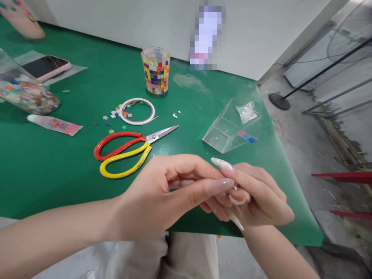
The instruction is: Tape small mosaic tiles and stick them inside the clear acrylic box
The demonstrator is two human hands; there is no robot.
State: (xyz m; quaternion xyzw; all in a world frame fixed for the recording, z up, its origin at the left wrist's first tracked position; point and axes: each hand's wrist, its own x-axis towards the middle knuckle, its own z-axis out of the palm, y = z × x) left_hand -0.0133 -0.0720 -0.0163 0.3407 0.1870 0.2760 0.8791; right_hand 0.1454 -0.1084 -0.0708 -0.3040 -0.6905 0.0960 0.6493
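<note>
My left hand (162,193) and my right hand (258,197) meet above the near edge of the green table (58,166). Fingertips of both hands pinch together around something tiny that I cannot make out. Long pale nails cover it. Just beyond my left hand lie scissors (128,151) with one red and one yellow handle, blades pointing right. A ring of tape (137,111) and several small mosaic tiles (116,114) lie behind the scissors. A glass covered in coloured tiles (156,70) stands upright farther back.
A clear plastic box (229,130) holding a small bag lies tipped at the right. A glue tube (55,124), a clear bag of tiles (26,93) and a phone (46,66) sit at the left. The table's right edge drops to a concrete floor.
</note>
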